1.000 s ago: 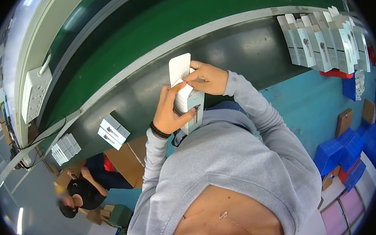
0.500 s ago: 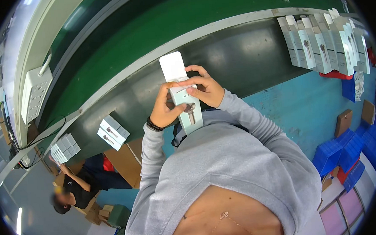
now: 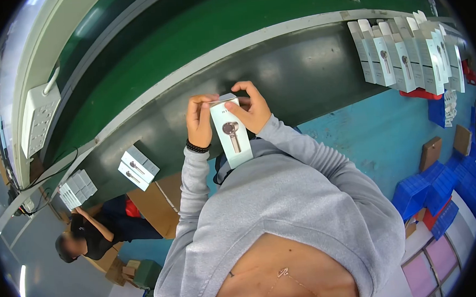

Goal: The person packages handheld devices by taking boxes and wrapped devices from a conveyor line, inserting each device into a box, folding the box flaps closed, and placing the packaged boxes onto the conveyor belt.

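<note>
A white carton (image 3: 230, 143) printed with a dark handheld device stands before my torso, its lower end close to my sweatshirt. My right hand (image 3: 253, 110) grips its upper right side, thumb on the printed front and fingers behind. At the upper left corner, my left hand (image 3: 198, 122) has bent fingers pressed to the top edge, where the lid lies folded over. Part of the left fingertips is hidden by the carton.
Several open-topped cartons (image 3: 406, 54) stand at the bench's right end. Two closed cartons (image 3: 138, 168) and a further group of cartons (image 3: 78, 189) sit on the left, near a co-worker (image 3: 90, 233). Blue bins (image 3: 412, 195) are on the floor at right. A power strip (image 3: 40, 120) hangs at left.
The carton's raised top flap has been folded down. My left thumb has left the carton's front, and the left hand has shifted up to the top corner.
</note>
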The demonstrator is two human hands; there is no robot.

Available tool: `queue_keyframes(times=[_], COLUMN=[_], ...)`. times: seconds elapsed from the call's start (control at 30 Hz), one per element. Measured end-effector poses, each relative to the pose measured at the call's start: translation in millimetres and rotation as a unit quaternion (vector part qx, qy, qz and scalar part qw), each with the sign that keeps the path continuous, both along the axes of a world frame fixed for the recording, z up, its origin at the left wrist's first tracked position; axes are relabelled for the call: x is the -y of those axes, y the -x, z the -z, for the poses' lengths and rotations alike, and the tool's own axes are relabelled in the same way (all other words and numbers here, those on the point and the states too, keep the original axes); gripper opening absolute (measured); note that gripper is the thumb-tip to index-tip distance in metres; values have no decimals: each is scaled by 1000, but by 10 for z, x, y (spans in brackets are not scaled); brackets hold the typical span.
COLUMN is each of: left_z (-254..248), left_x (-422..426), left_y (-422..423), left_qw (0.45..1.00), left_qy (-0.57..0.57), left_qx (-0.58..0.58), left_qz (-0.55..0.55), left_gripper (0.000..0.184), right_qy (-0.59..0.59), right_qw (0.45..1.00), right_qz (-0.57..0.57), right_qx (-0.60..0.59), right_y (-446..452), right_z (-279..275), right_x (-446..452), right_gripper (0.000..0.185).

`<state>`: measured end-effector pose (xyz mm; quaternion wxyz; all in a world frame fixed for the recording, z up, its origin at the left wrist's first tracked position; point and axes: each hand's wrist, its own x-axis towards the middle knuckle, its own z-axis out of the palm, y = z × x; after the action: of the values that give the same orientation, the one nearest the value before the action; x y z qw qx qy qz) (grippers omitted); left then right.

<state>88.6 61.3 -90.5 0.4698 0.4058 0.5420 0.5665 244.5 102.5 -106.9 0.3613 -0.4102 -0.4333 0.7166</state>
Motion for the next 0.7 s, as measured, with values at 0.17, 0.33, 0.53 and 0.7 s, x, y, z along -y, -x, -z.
queue_keyframes(times=[0.17,0.33,0.53,0.7], left_z=[-133,-270,-650,-689], left_x=[12,29,-91,-110], left_y=[-47,-84,-220,-215], left_qw=[1000,1000,1000,999], left_qy=[-20,-11,3,-1], left_qx=[-4,13,-2,0], left_qz=[2,14,13,34], left_gripper=[11,11,19,19], right_qy=[-127,-77,-95,-83], right_qw=[982,983,973,977], right_qz=[-112,-165,-208,-197], right_qx=[86,-1,9,0], right_y=[-60,-193,-296,-360], right_z=[-230,-388,-622,-767], right_x=[-195,-359,-591,-552], right_gripper=[36,24,22,17])
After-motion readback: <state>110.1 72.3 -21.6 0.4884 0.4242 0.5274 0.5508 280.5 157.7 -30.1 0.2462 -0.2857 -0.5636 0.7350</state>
